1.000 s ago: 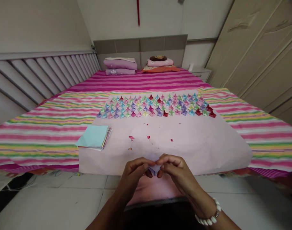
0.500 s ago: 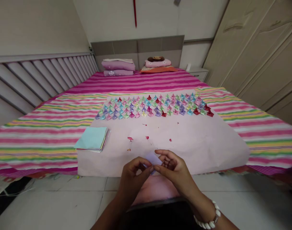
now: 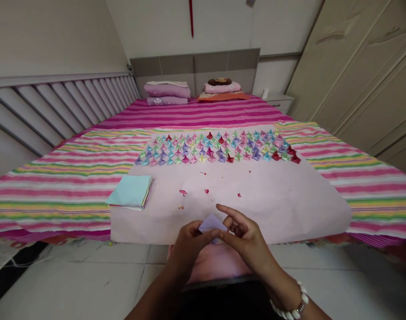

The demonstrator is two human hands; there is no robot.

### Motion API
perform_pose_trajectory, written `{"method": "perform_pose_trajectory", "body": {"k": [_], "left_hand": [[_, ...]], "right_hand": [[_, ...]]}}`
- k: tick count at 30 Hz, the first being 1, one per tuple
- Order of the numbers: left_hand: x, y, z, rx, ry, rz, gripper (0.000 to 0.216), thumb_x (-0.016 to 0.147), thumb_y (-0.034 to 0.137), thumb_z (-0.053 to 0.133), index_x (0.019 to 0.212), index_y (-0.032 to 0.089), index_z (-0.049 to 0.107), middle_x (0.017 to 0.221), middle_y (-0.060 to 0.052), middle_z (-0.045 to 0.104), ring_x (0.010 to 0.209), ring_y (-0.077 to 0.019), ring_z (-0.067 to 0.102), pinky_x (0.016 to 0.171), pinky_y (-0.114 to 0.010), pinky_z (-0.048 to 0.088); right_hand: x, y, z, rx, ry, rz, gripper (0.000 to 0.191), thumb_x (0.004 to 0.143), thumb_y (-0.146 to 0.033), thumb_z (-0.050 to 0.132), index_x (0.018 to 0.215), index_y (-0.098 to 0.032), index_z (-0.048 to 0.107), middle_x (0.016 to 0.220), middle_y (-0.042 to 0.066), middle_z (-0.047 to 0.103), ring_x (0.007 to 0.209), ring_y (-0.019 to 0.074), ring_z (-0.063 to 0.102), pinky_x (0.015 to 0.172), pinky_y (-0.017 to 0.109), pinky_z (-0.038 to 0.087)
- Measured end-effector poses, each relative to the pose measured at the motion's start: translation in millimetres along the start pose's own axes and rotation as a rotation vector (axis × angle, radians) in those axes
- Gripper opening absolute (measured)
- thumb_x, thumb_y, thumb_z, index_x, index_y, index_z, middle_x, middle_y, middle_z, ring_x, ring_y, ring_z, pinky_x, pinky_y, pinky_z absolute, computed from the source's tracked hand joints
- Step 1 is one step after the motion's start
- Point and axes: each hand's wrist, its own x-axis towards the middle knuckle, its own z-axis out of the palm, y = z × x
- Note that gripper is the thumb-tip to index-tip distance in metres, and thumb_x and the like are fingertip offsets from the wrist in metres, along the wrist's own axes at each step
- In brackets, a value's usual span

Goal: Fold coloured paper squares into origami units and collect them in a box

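Observation:
A small folded sheet of lilac paper is pinched between my two hands, its pointed corner facing away from me. My left hand grips its left side, thumb on the near face. My right hand pinches the right side with the thumb, while the index finger is lifted and points forward. Both thumbs meet near the lower edge, and the paper's underside is hidden. Beyond them, rows of small folded paper pieces in many colours stand on a pale pink sheet.
A stack of square paper, light blue on top, lies at the sheet's left. Dark red marks dot the middle of the sheet. It rests on a striped bed, with folded bedding by the headboard. A railing runs along the left.
My left fingers have shifted lower and left, so more of the lilac paper shows. My right index finger has straightened and risen. The whole view has shifted slightly.

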Motion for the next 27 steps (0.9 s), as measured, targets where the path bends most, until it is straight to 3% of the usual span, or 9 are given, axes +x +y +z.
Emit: {"method": "perform_pose_trajectory", "body": {"k": [4,13,18,24,27], "left_hand": [[-2,3,-3,0.027,0.028,0.025,0.022,0.065,0.035,0.076,0.068,0.014,0.069,0.061,0.000,0.063,0.063,-0.0145,0.055,0.064,-0.026,0.042],[-3,6,-7,0.121,0.012,0.068,0.030,0.078,0.042,0.062,0.070,0.015,0.071,0.061,-0.001,0.063,0.065,-0.0163,0.055,0.066,-0.027,0.041],[-2,8,-5,0.118,0.065,0.073,0.032,0.077,0.044,0.062,0.066,0.015,0.069,0.056,0.000,0.061,0.060,-0.0147,0.053,0.060,-0.025,0.041],[-2,3,1,0.031,0.033,0.027,0.026,0.066,0.040,0.074,0.066,0.015,0.067,0.063,-0.001,0.066,0.063,-0.0143,0.058,0.064,-0.025,0.044],[0,-3,1,0.025,0.068,0.005,0.029,0.070,0.043,0.071,0.066,0.015,0.066,0.061,-0.002,0.065,0.062,-0.0133,0.058,0.063,-0.025,0.044]], "right_hand": [[1,2,-1,0.036,-0.015,0.024,0.053,0.069,-0.028,0.076,0.120,-0.025,0.062,0.066,-0.004,0.058,0.059,0.0115,0.050,0.058,0.027,0.040],[3,-2,-8,0.086,0.016,0.075,0.053,0.070,-0.028,0.075,0.122,-0.024,0.062,0.070,-0.002,0.065,0.066,0.0149,0.060,0.068,0.031,0.046],[3,-4,-10,0.081,0.030,0.093,0.058,0.071,-0.032,0.074,0.126,-0.022,0.058,0.067,-0.002,0.066,0.065,0.0169,0.063,0.072,0.035,0.049],[3,-1,-8,0.059,0.094,0.048,0.064,0.073,-0.032,0.073,0.132,-0.020,0.052,0.066,-0.002,0.065,0.066,0.0169,0.062,0.075,0.035,0.048],[4,0,-7,0.074,0.114,0.038,0.063,0.073,-0.031,0.073,0.131,-0.021,0.051,0.068,-0.002,0.065,0.068,0.0165,0.061,0.078,0.035,0.047]]}}
